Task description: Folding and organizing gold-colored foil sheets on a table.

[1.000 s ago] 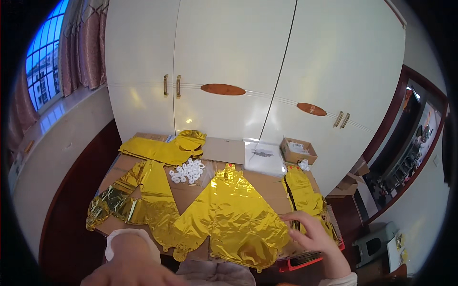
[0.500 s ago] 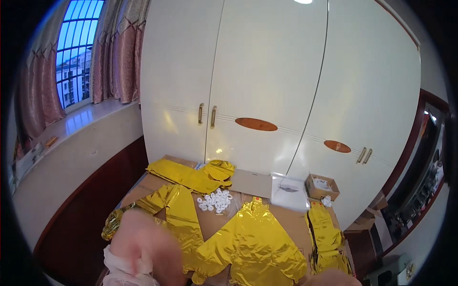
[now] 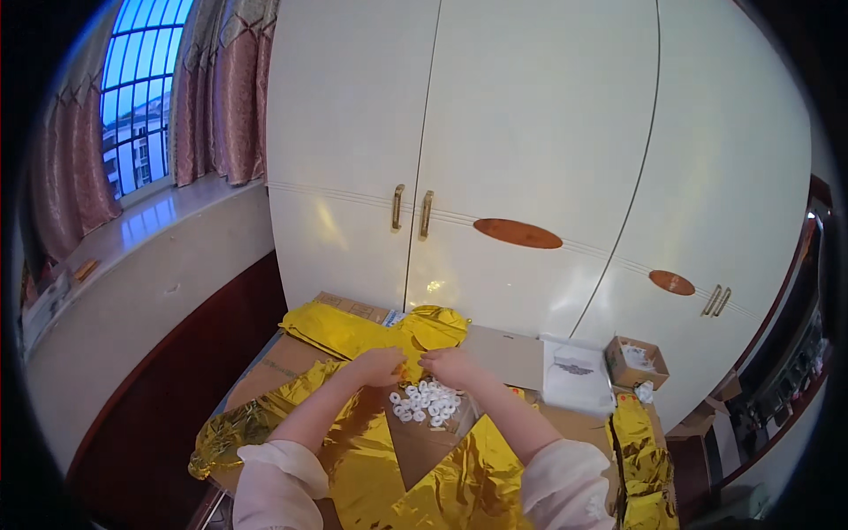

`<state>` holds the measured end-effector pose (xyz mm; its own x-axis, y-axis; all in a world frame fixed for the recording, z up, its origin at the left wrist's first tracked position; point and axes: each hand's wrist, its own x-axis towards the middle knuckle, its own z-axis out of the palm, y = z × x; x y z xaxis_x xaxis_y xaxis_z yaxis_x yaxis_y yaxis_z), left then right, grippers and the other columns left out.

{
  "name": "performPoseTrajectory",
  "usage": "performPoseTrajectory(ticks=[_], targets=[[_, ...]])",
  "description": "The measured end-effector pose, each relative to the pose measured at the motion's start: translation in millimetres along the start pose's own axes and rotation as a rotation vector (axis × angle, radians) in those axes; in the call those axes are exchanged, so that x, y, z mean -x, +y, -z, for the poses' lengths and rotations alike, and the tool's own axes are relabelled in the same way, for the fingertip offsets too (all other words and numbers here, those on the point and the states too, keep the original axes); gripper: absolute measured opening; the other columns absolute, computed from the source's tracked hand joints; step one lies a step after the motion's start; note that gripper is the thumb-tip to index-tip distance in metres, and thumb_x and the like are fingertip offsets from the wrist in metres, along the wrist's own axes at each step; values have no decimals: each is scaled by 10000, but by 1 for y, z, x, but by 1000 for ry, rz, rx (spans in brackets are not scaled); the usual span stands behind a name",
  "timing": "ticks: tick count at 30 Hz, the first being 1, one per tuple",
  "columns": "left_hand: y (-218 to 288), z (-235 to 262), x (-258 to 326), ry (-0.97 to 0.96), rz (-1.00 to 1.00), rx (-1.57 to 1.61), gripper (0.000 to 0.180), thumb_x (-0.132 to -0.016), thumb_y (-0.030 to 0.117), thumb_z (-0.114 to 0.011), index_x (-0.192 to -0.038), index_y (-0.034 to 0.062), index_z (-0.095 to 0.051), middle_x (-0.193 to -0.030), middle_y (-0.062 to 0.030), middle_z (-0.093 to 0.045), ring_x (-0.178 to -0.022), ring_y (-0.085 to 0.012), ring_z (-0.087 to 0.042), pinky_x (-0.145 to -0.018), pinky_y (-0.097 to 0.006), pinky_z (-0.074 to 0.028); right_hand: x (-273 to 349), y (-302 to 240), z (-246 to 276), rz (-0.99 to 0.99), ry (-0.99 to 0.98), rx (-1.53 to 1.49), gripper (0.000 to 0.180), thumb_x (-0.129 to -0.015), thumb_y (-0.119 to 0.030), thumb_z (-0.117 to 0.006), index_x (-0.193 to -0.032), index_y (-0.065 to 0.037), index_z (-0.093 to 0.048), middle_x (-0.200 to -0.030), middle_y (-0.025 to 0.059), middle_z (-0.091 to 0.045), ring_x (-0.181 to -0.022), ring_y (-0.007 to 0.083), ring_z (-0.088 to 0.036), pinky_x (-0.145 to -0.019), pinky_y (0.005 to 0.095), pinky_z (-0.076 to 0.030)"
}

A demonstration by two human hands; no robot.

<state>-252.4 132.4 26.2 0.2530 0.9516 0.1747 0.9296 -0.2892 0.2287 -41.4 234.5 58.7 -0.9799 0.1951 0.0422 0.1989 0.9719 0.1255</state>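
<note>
Both my hands reach forward to the far middle of the table, close together. My left hand (image 3: 380, 366) has its fingers closed on gold foil, which looks like a flat, uninflated foil balloon (image 3: 412, 360). An orange mark shows beside its fingertips. Facing it, my right hand (image 3: 449, 366) pinches the same piece from the other side; the exact grip is partly hidden. Just below the hands lies a heap of small white rings (image 3: 426, 404). Another shiny gold foil sheet (image 3: 477, 473) is spread flat under my right forearm, and more gold foil (image 3: 364, 455) lies under the left.
Folded gold foil (image 3: 340, 329) lies at the far left, and a stack of it (image 3: 643, 455) at the right edge. Behind are a grey board (image 3: 508, 349), a clear plastic packet (image 3: 574, 375) and a small cardboard box (image 3: 638, 362). A white wardrobe (image 3: 530, 132) stands behind the table.
My left hand has moved from the near left, and my right from the lower edge, to meet at the far middle on gold foil. The view has shifted slightly.
</note>
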Motion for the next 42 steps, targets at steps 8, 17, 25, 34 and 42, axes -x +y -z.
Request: performPoseTrajectory(ticks=[8, 17, 25, 34, 42], targets=[[-17, -3, 5, -91, 76, 83, 357, -787, 367, -669, -1024, 105, -621, -894, -121, -669, -860, -327, -639, -753, -420, -503, -35, 19, -45, 57, -97, 44, 174, -831, -155, -540, -907, -81, -677, -889, 93, -693, -861, 285, -675, -742, 418, -534], [-4, 7, -4, -97, 148, 64, 398, -831, 459, -617, -1053, 128, -637, -891, -132, -676, -830, -341, -643, -735, -414, -505, -31, 28, -40, -176, 146, -328, 134, -824, -221, -611, -849, -111, -685, -814, 120, -678, -788, 316, -658, -689, 430, -517], [-11, -11, -9, 111, 202, 214, 343, -861, 434, -591, -957, 116, -678, -882, -126, -690, -802, -332, -649, -718, -406, -511, -31, 24, -36, -300, 225, -606, 167, -777, -245, -718, -827, -94, -667, -756, 94, -663, -722, 287, -641, -650, 390, -493], [-5, -10, -10, 212, 203, 322, 240, -855, 315, -606, -963, 108, -664, -840, -117, -690, -755, -304, -661, -675, -381, -516, -33, 20, -45, -378, 345, -570, 196, -813, -262, -679, -818, -67, -658, -724, 106, -653, -678, 276, -639, -627, 385, -493], [-6, -11, -18, 195, 262, 290, 257, -833, 328, -606, -889, 94, -696, -850, -128, -690, -799, -313, -662, -708, -402, -516, -31, 13, -47, -404, 321, -499, 236, -818, -333, -659, -778, -102, -641, -713, 104, -648, -697, 308, -633, -635, 423, -492]])
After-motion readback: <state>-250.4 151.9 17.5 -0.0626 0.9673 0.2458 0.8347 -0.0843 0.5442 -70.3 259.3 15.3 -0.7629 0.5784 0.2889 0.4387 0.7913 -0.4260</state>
